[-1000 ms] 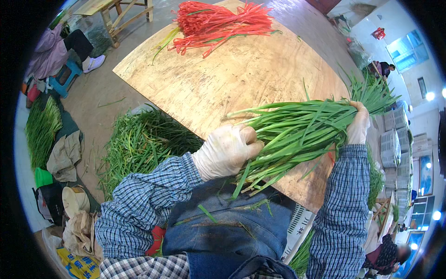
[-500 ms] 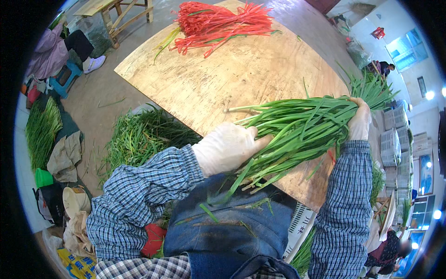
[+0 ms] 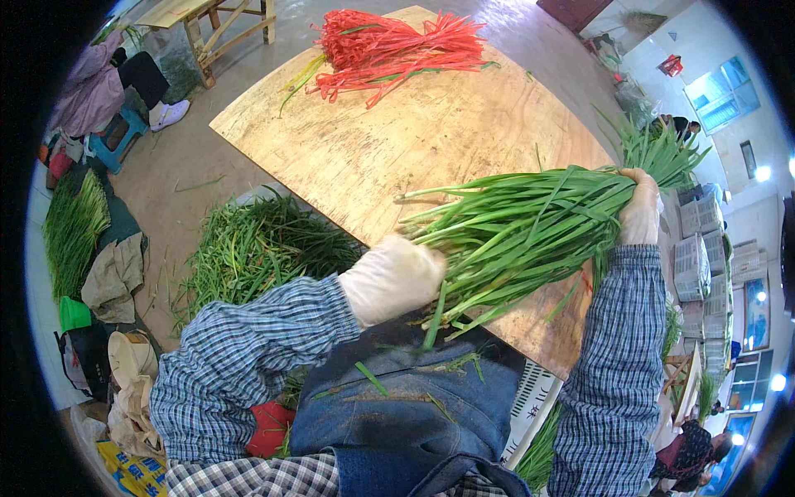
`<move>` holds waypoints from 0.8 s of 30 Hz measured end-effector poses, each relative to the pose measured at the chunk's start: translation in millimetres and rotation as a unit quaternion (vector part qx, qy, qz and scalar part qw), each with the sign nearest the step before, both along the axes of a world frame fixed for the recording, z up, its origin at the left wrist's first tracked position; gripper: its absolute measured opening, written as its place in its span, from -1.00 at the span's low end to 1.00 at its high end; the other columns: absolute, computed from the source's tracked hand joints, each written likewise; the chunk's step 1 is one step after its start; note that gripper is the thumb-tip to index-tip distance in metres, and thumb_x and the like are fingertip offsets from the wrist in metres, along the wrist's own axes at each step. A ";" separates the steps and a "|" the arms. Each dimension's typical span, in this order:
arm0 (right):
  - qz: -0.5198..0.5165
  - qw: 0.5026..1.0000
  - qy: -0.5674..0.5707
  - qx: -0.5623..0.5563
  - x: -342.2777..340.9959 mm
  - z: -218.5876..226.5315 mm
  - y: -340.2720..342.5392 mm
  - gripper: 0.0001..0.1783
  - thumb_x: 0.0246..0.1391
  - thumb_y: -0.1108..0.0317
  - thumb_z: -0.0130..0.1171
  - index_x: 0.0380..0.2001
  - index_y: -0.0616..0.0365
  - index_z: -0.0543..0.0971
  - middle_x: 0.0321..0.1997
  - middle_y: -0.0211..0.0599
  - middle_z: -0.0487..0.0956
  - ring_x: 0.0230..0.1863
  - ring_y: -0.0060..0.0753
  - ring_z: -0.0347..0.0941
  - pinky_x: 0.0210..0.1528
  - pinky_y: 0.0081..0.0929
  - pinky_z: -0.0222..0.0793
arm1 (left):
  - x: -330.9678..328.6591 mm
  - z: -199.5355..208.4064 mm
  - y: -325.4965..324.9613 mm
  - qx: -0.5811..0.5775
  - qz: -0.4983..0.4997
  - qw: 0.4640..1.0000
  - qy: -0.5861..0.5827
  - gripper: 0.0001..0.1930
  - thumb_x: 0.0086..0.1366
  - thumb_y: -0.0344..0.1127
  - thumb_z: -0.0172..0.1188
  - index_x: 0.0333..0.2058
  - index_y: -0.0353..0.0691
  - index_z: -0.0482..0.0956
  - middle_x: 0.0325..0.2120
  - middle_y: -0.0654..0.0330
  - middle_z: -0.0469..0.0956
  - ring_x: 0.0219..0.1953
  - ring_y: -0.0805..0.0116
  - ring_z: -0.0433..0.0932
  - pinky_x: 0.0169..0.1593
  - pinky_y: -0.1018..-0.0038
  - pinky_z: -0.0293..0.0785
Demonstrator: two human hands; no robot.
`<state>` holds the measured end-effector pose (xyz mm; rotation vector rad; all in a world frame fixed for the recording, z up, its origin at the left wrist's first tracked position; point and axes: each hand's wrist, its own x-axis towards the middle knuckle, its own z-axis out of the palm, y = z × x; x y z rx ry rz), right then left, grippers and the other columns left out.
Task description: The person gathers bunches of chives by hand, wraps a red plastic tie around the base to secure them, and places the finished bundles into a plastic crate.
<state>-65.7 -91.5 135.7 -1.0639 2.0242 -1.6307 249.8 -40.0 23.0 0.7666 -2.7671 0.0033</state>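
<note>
A thick bunch of garlic chives (image 3: 530, 224) lies slantwise over the near right part of the wooden board, pale stem ends to the left, leafy tips to the right. My right hand (image 3: 641, 207), in a whitish glove, is wrapped round the leafy end. At the stem ends, my gloved left hand (image 3: 393, 280) is closed, its fingertips blurred and partly hidden. A loose green leaf (image 3: 435, 317) hangs just under those fingers; whether they grip it is unclear. Bits of leaf lie on the dark blue apron (image 3: 397, 406) over my lap.
Red plastic ties (image 3: 397, 50) lie heaped at the far end of the wooden board (image 3: 397, 132). Left of the board, a pile of loose greens (image 3: 257, 257) covers the floor. A blue stool (image 3: 120, 141) and a seated person are at far left; white crates (image 3: 696, 265) stand at right.
My left hand has drawn back left and slightly down along the bunch, from among the stems to their cut ends. My right hand keeps its hold on the leafy end.
</note>
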 end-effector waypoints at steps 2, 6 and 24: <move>0.001 0.999 -0.035 0.041 -25.7 -4.4 -13.4 -0.75 -0.14 0.33 0.09 -0.45 0.34 0.51 -0.47 -0.21 0.55 -0.53 -0.32 0.49 -0.45 -0.43 0.44 | 17.7 3.7 7.3 0.037 0.022 0.999 -0.023 -0.93 -0.04 -0.41 0.04 -0.58 -0.28 0.39 -0.69 0.07 0.46 -0.63 0.18 0.52 -0.57 0.32 0.41; -0.010 0.981 -0.192 0.012 -29.3 -12.7 -12.0 -0.80 -0.11 0.34 0.04 -0.53 0.31 0.46 -0.53 -0.22 0.52 -0.55 -0.31 0.45 -0.44 -0.41 0.43 | 76.6 -7.2 35.0 0.165 0.086 0.979 -0.082 -0.88 -0.19 -0.45 0.15 -0.59 -0.26 0.39 -0.66 0.08 0.46 -0.58 0.16 0.53 -0.52 0.30 0.43; 0.017 0.994 -0.108 0.006 -14.3 2.5 -8.6 -0.73 -0.09 0.30 0.07 -0.43 0.35 0.50 -0.46 -0.21 0.56 -0.50 -0.34 0.49 -0.42 -0.46 0.45 | -2.1 16.1 -7.1 -0.086 0.000 0.966 0.245 -0.58 -0.04 -0.37 0.08 -0.12 -0.25 0.47 -0.57 0.19 0.38 -0.52 0.27 0.44 -0.51 0.42 0.39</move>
